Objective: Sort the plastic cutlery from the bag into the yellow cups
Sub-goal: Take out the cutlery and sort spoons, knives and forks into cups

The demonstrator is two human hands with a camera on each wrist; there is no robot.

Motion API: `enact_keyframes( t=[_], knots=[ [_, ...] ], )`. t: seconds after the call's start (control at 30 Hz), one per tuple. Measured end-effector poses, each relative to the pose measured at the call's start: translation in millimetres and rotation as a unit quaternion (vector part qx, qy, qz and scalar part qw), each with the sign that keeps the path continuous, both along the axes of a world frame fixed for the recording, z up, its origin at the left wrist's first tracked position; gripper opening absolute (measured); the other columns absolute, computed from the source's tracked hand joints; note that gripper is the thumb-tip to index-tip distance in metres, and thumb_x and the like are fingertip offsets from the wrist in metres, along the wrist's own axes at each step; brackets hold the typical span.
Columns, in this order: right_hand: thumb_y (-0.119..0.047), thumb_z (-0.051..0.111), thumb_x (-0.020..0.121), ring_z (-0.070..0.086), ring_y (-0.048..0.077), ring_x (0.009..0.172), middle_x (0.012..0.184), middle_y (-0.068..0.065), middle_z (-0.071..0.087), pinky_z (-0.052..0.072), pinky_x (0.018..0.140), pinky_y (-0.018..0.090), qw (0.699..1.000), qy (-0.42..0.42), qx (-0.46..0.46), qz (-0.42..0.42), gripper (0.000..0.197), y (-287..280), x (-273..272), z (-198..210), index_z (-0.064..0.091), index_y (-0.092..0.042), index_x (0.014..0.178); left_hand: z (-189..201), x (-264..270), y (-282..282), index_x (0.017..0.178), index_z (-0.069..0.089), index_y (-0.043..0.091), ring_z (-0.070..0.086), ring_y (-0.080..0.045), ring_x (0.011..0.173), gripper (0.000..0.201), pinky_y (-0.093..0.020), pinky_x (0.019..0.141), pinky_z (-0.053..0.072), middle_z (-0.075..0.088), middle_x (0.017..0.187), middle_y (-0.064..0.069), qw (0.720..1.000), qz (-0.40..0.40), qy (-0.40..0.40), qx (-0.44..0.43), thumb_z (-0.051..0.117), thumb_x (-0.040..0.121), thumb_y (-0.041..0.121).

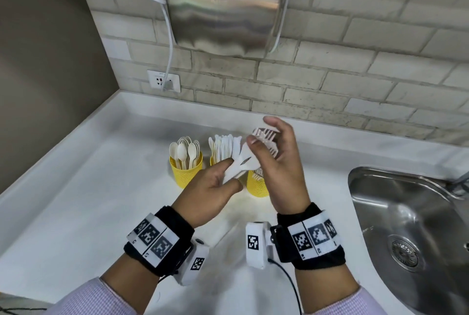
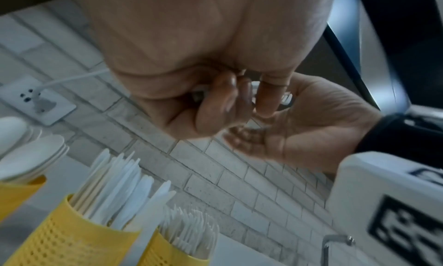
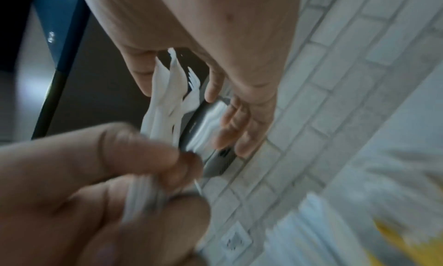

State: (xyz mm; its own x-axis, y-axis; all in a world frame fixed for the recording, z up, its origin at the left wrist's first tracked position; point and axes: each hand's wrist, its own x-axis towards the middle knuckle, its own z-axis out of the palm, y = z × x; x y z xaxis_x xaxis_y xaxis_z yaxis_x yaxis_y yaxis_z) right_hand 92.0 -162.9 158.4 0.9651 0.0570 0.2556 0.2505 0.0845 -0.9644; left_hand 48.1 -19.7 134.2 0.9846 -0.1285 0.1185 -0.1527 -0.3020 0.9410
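My left hand [image 1: 232,173] pinches the handle ends of a bundle of white plastic forks [image 1: 247,159] above the cups. My right hand [image 1: 264,132] is around the tine end, fingers loosely spread, thumb against the forks. In the right wrist view the forks [image 3: 167,99] run from my left hand's fingers [image 3: 134,148] up between my right thumb and fingers. Three yellow cups stand on the counter: one with spoons [image 1: 186,171], one with knives [image 2: 72,241], one with forks [image 1: 257,186] under my hands.
A steel sink [image 1: 406,225] is set into the white counter [image 1: 88,200] at the right. A metal hand dryer [image 1: 223,5] hangs on the tiled wall, its cord plugged into an outlet [image 1: 163,81]. A wall closes the left side.
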Motion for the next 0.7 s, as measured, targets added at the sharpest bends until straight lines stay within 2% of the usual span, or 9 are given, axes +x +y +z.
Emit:
enact_keyframes(
  t=[0.07, 0.13, 0.2, 0.27, 0.37, 0.5, 0.57, 0.67, 0.7],
  knots=[
    [-0.034, 0.069, 0.088, 0.063, 0.012, 0.114, 0.115, 0.001, 0.068, 0.05, 0.099, 0.034, 0.993, -0.07, -0.094, -0.005, 0.04, -12.7, 1.7, 11.7, 0.059, -0.025, 0.127, -4.7, -0.2, -3.1, 0.095, 0.067, 0.026, 0.061, -0.003, 0.078, 0.008, -0.024, 0.075, 0.046, 0.069, 0.084, 0.015, 0.999, 0.007, -0.019, 0.038, 0.061, 0.094, 0.021],
    [-0.032, 0.061, 0.097, 0.064, 0.008, 0.107, 0.111, -0.006, 0.07, 0.049, 0.094, 0.027, 0.964, -0.128, -0.23, 0.027, 0.027, -21.0, 3.6, 20.7, 0.065, -0.02, 0.12, -10.3, 0.3, -6.0, 0.093, 0.067, 0.022, 0.06, -0.008, 0.073, 0.02, -0.033, 0.073, 0.049, 0.068, 0.079, 0.009, 0.997, 0.024, -0.033, 0.072, 0.061, 0.091, 0.041],
    [-0.034, 0.053, 0.103, 0.063, 0.006, 0.101, 0.108, -0.009, 0.07, 0.049, 0.09, 0.028, 0.916, -0.153, -0.367, 0.046, 0.024, -26.5, 3.2, 26.3, 0.068, -0.02, 0.114, -13.5, 1.5, -11.3, 0.09, 0.068, 0.024, 0.057, -0.008, 0.067, 0.029, -0.034, 0.069, 0.05, 0.065, 0.072, 0.011, 0.995, 0.044, -0.042, 0.08, 0.06, 0.088, 0.052],
    [-0.041, 0.047, 0.105, 0.063, 0.009, 0.1, 0.109, -0.01, 0.071, 0.05, 0.089, 0.032, 0.888, -0.151, -0.431, 0.05, 0.03, -32.8, 1.4, 29.7, 0.068, -0.022, 0.113, -15.7, 2.8, -15.6, 0.08, 0.066, 0.027, 0.052, -0.007, 0.06, 0.027, -0.029, 0.061, 0.046, 0.06, 0.063, 0.012, 0.993, 0.068, -0.05, 0.084, 0.061, 0.085, 0.054],
    [-0.051, 0.047, 0.102, 0.063, 0.008, 0.103, 0.114, -0.01, 0.069, 0.05, 0.09, 0.029, 0.9, -0.138, -0.409, 0.067, 0.037, -42.9, -3.4, 30.8, 0.061, -0.027, 0.128, -17.8, 3.4, -20.5, 0.078, 0.069, 0.023, 0.048, -0.01, 0.055, 0.027, -0.032, 0.058, 0.043, 0.057, 0.059, 0.006, 0.99, 0.1, -0.048, 0.082, 0.065, 0.084, 0.049],
    [-0.067, 0.065, 0.083, 0.066, 0.012, 0.087, 0.115, -0.01, 0.059, 0.053, 0.079, 0.021, 0.951, -0.048, -0.293, 0.084, 0.076, -59.1, -10.4, 20.9, 0.035, -0.041, 0.148, -10.9, 8.6, -27.5, 0.074, 0.07, 0.032, 0.055, -0.009, 0.056, 0.018, -0.03, 0.057, 0.043, 0.064, 0.062, 0.006, 0.989, 0.129, -0.05, 0.051, 0.068, 0.091, 0.037],
    [-0.057, 0.072, 0.085, 0.067, 0.011, 0.084, 0.104, -0.01, 0.068, 0.053, 0.075, 0.024, 0.955, -0.041, -0.281, 0.09, 0.059, -62.3, -12.5, 12.3, 0.052, -0.032, 0.135, -8.9, 12.2, -33.2, 0.079, 0.072, 0.033, 0.063, -0.009, 0.063, 0.016, -0.032, 0.061, 0.052, 0.069, 0.067, 0.008, 0.99, 0.121, -0.05, 0.058, 0.063, 0.087, 0.043],
    [-0.027, 0.071, 0.096, 0.066, 0.002, 0.069, 0.075, -0.015, 0.071, 0.047, 0.066, 0.021, 0.98, -0.011, -0.193, 0.048, 0.01, -54.6, -12.4, 0.1, 0.071, -0.017, 0.093, -8.5, 16.1, -44.0, 0.087, 0.072, 0.023, 0.068, -0.017, 0.073, 0.037, -0.042, 0.069, 0.056, 0.073, 0.075, 0.001, 0.99, 0.094, -0.04, 0.099, 0.054, 0.079, 0.054],
    [-0.02, 0.068, 0.098, 0.06, 0.001, 0.057, 0.061, -0.017, 0.064, 0.043, 0.059, 0.018, 0.987, 0.01, -0.16, 0.025, 0.018, -52.1, -12.3, -0.2, 0.068, -0.016, 0.08, -9.1, 18.3, -47.7, 0.084, 0.07, 0.023, 0.067, -0.016, 0.07, 0.034, -0.042, 0.067, 0.055, 0.071, 0.073, 0.002, 0.989, 0.091, -0.042, 0.113, 0.054, 0.08, 0.053]
  ],
)
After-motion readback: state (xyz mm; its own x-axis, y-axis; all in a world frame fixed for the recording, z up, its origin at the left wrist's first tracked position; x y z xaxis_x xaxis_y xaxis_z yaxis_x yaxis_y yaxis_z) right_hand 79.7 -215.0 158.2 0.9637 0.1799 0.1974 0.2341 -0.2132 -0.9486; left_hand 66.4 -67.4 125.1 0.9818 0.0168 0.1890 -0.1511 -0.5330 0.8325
